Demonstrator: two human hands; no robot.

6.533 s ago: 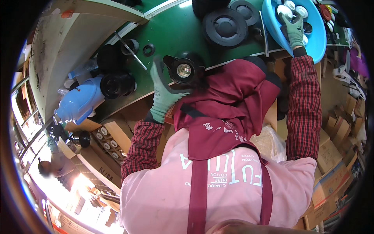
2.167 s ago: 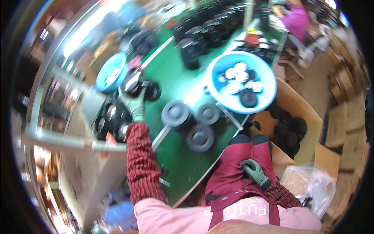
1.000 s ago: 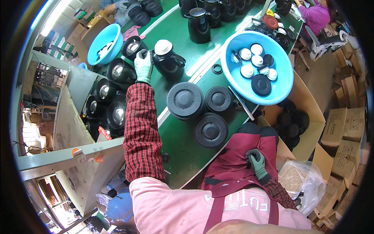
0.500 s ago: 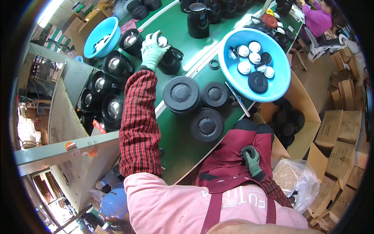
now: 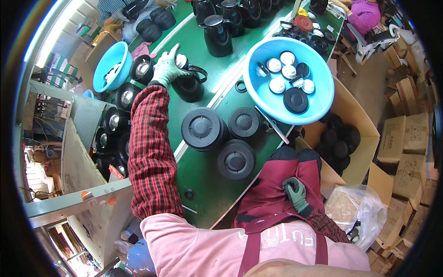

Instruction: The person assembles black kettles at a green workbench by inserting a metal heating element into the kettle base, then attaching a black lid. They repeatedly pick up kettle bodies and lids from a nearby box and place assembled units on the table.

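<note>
My left hand point(image 5: 168, 69), in a pale green knit glove, reaches over the table and grips the white-topped stopper point(image 5: 182, 61) at the mouth of a black jug point(image 5: 190, 87). The jug stands upright, its handle turned to the right. My right hand point(image 5: 295, 193), gloved in grey-green, rests on the dark red apron point(image 5: 265, 198) over my lap. Its fingers are curled in, and whatever they may hold is hidden. Nearer me stand black round lids in stacks, among them a large one point(image 5: 201, 128) and a smaller one point(image 5: 236, 159).
A blue basin point(image 5: 323, 104) of white-topped stoppers stands at the right. Lidless jugs point(image 5: 127, 96) crowd the left edge by another blue basin point(image 5: 98, 79); closed jugs point(image 5: 218, 39) stand farther back. An open carton point(image 5: 362, 154) holds black lids. A co-worker in purple point(image 5: 364, 17) sits far right.
The view has shifted, so the table things sit further left in the picture. My left hand stays at the jug's top, its thumb standing up more. My right hand remains on my lap.
</note>
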